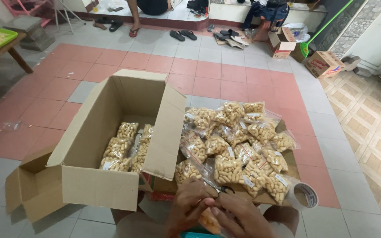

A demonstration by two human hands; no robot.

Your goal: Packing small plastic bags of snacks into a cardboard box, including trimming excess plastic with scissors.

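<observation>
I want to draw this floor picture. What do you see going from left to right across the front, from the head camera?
Open cardboard box with snack bags inside → the person's hands together at the bottom → pile of clear snack bags → roll of tape.

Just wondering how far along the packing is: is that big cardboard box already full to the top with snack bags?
No, the cardboard box holds only a low layer of snack bags at its bottom, with bare walls above them.

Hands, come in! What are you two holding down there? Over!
Left hand and right hand both pinching one small snack bag. Scissors just beyond the fingers. Open cardboard box left, bag pile ahead. Nothing blocking.
</observation>
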